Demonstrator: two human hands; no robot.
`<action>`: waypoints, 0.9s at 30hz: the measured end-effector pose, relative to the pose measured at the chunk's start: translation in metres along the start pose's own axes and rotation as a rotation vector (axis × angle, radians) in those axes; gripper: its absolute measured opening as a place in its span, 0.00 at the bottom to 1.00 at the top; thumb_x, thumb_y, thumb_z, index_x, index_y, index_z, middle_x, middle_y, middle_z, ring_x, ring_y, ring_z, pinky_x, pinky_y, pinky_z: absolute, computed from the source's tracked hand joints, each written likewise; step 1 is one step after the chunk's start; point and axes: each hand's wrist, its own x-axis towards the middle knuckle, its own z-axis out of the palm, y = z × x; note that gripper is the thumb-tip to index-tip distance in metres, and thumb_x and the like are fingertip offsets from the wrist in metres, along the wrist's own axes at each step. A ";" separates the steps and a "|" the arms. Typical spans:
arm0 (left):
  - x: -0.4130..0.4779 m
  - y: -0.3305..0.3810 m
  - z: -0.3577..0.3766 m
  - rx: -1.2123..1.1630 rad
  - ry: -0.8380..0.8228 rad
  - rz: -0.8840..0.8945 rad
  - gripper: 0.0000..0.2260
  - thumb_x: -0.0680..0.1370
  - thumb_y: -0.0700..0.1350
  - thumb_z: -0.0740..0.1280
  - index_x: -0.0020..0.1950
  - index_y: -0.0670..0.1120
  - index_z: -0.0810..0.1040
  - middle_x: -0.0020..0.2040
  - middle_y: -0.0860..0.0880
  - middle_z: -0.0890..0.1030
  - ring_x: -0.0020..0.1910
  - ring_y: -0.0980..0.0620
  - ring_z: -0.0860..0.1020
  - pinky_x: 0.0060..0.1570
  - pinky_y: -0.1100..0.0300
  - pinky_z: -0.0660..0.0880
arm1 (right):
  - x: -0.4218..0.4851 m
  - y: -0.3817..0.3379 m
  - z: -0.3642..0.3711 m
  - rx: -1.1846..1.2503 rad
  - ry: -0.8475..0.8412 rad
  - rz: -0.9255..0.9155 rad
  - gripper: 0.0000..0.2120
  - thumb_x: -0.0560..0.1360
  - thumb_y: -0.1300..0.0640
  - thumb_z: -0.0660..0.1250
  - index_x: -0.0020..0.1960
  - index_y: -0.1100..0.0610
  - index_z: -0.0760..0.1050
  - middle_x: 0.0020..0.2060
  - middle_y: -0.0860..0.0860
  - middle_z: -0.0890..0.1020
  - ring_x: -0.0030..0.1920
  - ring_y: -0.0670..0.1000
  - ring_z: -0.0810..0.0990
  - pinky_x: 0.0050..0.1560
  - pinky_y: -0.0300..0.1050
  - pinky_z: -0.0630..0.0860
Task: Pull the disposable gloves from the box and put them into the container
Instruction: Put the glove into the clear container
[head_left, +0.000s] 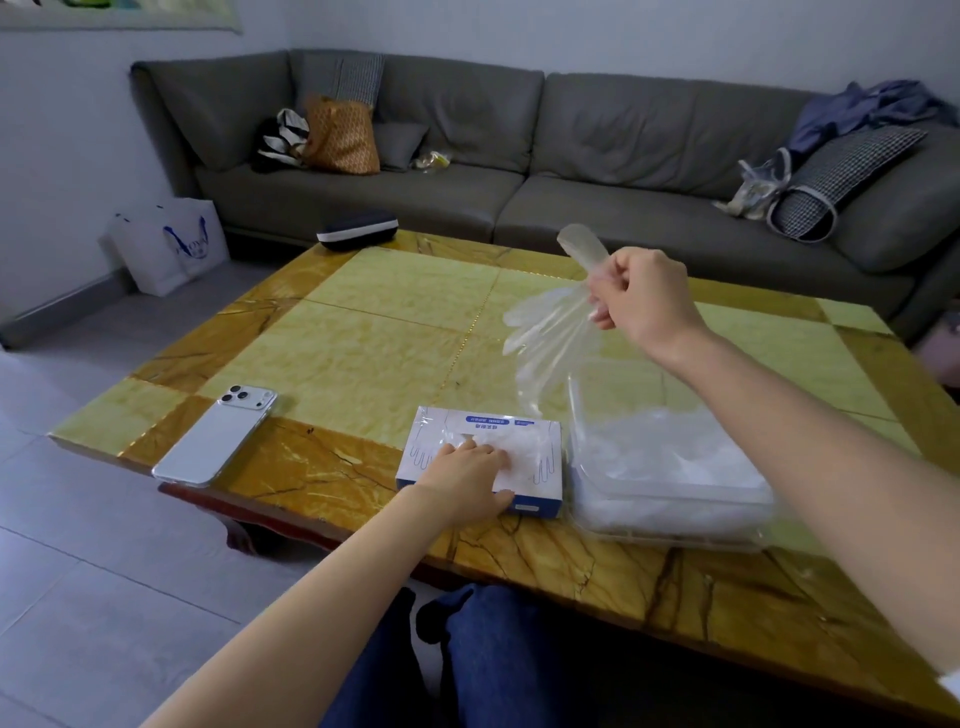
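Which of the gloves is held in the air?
The clear glove pinched in the right hand, above the table; the others lie inside the container and the box.

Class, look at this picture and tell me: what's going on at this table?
A seated person is transferring disposable gloves. The left hand rests on the glove box, apparently steadying it on the table. The right hand pinches one clear glove, held in the air by the far side of the clear container, which already holds a pile of gloves. A phone lies left of the box.
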 end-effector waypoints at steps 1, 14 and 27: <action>-0.001 0.000 -0.008 -0.037 -0.027 0.002 0.21 0.80 0.52 0.59 0.72 0.49 0.65 0.70 0.49 0.69 0.69 0.48 0.64 0.69 0.53 0.58 | -0.002 0.002 -0.003 -0.021 -0.005 0.006 0.05 0.78 0.61 0.63 0.47 0.63 0.75 0.39 0.56 0.80 0.29 0.44 0.78 0.31 0.34 0.78; -0.008 0.075 -0.067 -0.094 0.584 0.054 0.32 0.71 0.60 0.69 0.66 0.44 0.63 0.60 0.48 0.66 0.57 0.49 0.66 0.58 0.58 0.62 | -0.037 0.011 0.000 0.551 -0.251 0.613 0.20 0.76 0.69 0.64 0.66 0.63 0.63 0.41 0.58 0.80 0.33 0.49 0.82 0.36 0.38 0.80; 0.016 0.071 -0.097 -0.189 0.214 0.006 0.10 0.80 0.44 0.59 0.56 0.45 0.78 0.51 0.47 0.81 0.48 0.47 0.79 0.49 0.51 0.77 | -0.057 0.037 -0.022 -0.134 -0.228 0.086 0.26 0.78 0.56 0.65 0.72 0.60 0.60 0.70 0.56 0.66 0.66 0.54 0.69 0.65 0.44 0.66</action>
